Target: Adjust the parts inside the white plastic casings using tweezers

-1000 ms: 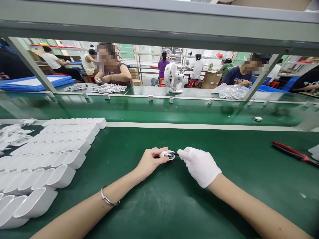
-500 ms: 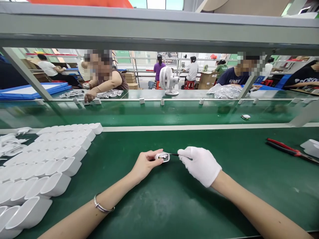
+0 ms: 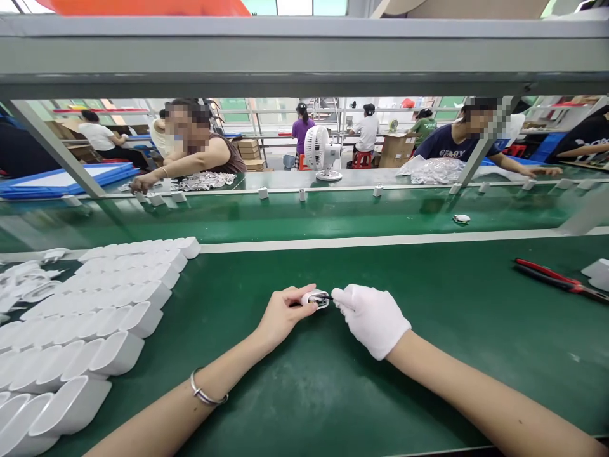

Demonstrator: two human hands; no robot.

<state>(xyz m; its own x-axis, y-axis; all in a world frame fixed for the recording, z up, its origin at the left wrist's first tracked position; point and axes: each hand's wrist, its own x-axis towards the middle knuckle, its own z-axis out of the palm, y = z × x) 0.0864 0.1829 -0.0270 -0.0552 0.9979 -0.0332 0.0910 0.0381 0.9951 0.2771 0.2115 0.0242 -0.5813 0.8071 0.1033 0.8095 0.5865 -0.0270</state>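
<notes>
Between the fingers and thumb of my bare left hand is a small white plastic housing, its open end facing right. Some parts show inside that opening, too small to name. My right hand, in a white glove, pinches a thin dark tool whose tip reaches into the housing's open end. Most of the tool is hidden by the glove, so its kind does not show. Both hands are just above the green work surface.
Rows of white housings cover the left side, with loose white parts behind them. Red-and-black pliers lie at right near white pieces. Beyond a pale strip, a green belt carries small white items. Co-workers sit opposite.
My right hand has moved left, bringing the dark tool's tip into the housing's opening. My left hand keeps its hold. Across the belt, one co-worker's arm now reaches farther left; another's stretches right.
</notes>
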